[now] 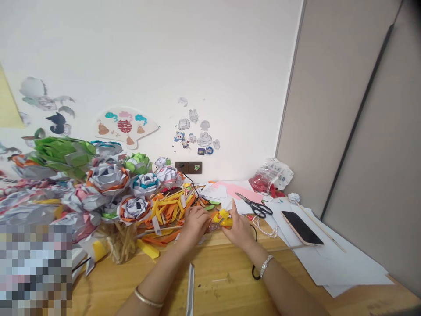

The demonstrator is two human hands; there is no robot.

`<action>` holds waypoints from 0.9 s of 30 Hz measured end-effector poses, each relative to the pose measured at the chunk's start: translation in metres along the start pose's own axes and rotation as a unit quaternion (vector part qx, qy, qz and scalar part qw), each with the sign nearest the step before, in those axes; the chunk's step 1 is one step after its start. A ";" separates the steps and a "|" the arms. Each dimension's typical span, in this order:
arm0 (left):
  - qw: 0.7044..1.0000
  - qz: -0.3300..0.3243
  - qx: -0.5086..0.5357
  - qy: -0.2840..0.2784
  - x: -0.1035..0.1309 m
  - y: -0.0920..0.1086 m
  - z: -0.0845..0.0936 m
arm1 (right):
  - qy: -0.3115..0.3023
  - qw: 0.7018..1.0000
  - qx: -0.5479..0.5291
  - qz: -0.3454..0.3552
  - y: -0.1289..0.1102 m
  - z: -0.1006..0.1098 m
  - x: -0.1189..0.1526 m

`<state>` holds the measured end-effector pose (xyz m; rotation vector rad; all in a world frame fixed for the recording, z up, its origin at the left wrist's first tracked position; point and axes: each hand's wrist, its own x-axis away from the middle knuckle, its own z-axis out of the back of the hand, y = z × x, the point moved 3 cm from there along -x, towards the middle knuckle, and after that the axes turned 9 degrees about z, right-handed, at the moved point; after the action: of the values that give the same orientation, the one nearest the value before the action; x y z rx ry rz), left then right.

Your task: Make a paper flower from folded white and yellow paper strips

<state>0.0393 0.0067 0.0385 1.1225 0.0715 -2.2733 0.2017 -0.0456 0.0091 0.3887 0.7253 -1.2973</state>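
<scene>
A small yellow object [221, 217], perhaps a glue gun, lies between my hands above the wooden table. My right hand [237, 227] has its thumb against the object's right side, with the index finger stretched upward and apart from the thumb. On the other side, my left hand [196, 224] has its fingers curled together beside something clear and crinkled [214, 226], too small to make out. A black cord hangs near my right wrist. Black scissors [258, 207] rest on papers just beyond my right hand.
Folded paper flowers [107, 177] crowd the left side. Yellow and orange paper strips [167, 206] lie behind my left hand. A phone [302, 228] and white sheets [338, 267] are at the right. One folded white strip [190, 289] lies near the front edge.
</scene>
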 end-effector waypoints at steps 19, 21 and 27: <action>0.984 -0.097 -0.132 -0.066 -0.002 0.006 0.002 | 0.004 0.999 0.035 0.004 -0.007 0.008 -0.002; 0.984 -0.089 -0.138 -0.067 -0.001 0.006 0.003 | 0.008 0.999 0.033 0.010 -0.008 0.008 -0.002; 0.985 -0.067 -0.138 -0.083 -0.001 0.008 0.009 | 0.015 0.999 0.030 0.034 -0.007 0.003 0.001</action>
<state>0.0380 -0.0015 0.0467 0.8023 0.3940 -2.3773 0.1960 -0.0498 0.0120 0.4783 0.6950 -1.2531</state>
